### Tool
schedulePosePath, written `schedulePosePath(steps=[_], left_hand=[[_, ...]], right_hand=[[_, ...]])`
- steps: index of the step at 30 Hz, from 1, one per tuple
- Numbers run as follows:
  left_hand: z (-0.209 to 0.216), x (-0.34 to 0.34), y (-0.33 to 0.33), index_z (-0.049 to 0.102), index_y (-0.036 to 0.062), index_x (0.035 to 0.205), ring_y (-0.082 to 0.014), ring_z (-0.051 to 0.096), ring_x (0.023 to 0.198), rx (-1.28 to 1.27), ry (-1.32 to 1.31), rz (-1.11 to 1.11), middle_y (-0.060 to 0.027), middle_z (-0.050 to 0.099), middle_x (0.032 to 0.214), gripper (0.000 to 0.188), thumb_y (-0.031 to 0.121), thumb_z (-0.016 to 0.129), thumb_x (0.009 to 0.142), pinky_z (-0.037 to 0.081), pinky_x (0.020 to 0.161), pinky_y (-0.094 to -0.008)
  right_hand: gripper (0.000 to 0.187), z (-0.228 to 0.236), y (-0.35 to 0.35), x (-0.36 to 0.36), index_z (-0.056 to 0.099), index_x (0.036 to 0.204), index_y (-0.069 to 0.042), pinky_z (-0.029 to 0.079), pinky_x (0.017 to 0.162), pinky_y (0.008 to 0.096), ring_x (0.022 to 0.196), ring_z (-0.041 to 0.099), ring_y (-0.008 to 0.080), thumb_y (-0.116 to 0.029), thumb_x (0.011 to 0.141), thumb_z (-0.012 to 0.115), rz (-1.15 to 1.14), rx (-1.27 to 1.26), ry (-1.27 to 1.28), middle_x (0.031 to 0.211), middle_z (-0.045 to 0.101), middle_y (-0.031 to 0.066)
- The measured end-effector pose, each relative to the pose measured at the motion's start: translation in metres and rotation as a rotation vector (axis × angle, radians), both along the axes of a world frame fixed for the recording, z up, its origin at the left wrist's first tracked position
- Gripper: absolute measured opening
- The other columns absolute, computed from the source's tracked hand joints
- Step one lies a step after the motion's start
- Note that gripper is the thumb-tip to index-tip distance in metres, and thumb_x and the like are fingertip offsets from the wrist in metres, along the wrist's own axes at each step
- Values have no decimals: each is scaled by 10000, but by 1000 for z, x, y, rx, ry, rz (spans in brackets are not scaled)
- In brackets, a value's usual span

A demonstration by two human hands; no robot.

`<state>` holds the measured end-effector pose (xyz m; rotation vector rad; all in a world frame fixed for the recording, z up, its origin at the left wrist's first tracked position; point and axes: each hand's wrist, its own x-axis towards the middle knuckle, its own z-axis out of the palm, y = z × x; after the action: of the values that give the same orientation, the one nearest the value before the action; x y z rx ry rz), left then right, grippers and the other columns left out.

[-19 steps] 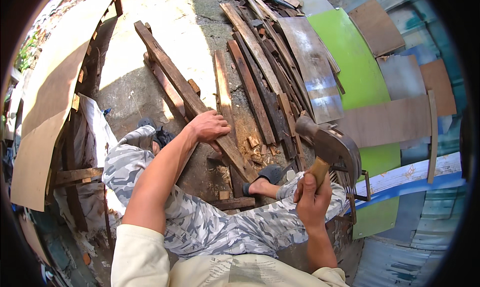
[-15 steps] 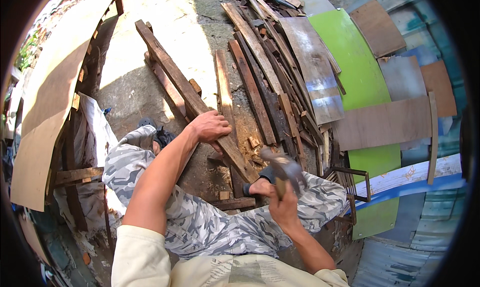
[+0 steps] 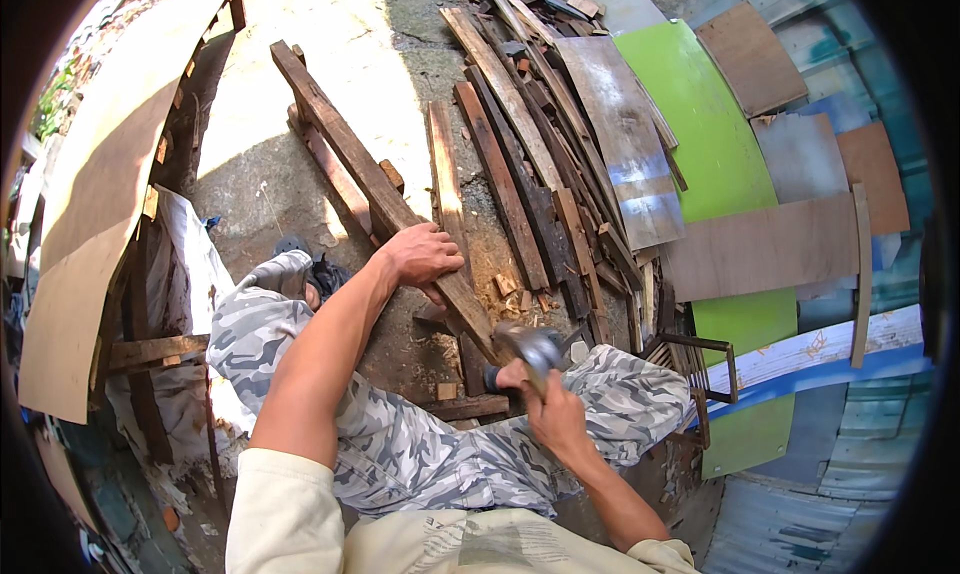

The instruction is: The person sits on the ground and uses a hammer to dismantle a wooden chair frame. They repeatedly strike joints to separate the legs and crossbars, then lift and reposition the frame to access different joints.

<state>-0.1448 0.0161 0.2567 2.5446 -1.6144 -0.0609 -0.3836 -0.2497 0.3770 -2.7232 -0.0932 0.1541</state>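
My left hand (image 3: pixel 425 254) is closed over a long brown wooden beam (image 3: pixel 345 139). The beam slants from the far left toward my right foot, and its near end lies between my legs. In my right hand (image 3: pixel 557 414) is a hammer (image 3: pixel 530 352), gripped by its short handle. Motion blurs the hammer's head, which is close beside the beam's near end; whether they touch I cannot tell. A second piece of timber (image 3: pixel 335 179) runs under the beam. Wood chips (image 3: pixel 505 286) are scattered just right of the beam.
Several old planks (image 3: pixel 515 174) lie piled on the right, beside a grey sheet (image 3: pixel 620 134) and a green panel (image 3: pixel 700 114). On the left stands a plywood-topped table (image 3: pixel 90 234). A dark metal frame (image 3: pixel 715 374) is near my right knee. Small wood blocks (image 3: pixel 447 390) lie between my feet.
My right hand has swung the hammer down and left, bringing its head to the beam's near end. My left hand keeps its place on the beam.
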Motion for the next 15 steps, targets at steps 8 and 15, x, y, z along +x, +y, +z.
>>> schedulePosePath(steps=[8, 15], left_hand=[[-4, -1, 5, 586, 127, 996, -213, 604, 1020, -3, 3, 27, -16, 633, 972, 747, 759, 714, 620, 461, 853, -376], [-10, -4, -2, 576, 128, 988, -216, 605, 1006, -18, 23, 5, -20, 627, 956, 751, 766, 714, 617, 463, 854, -372]], right_hand=[[323, 58, 1, 19, 535, 969, 22, 432, 458, 353, 479, 590, 224, -295, 1026, 551, -159, 323, -265, 585, 562, 102], [280, 1, 6, 6, 555, 1026, 6, 488, 573, 527, 678, 631, 507, -259, 966, 625, -61, -38, 173, 696, 628, 276]])
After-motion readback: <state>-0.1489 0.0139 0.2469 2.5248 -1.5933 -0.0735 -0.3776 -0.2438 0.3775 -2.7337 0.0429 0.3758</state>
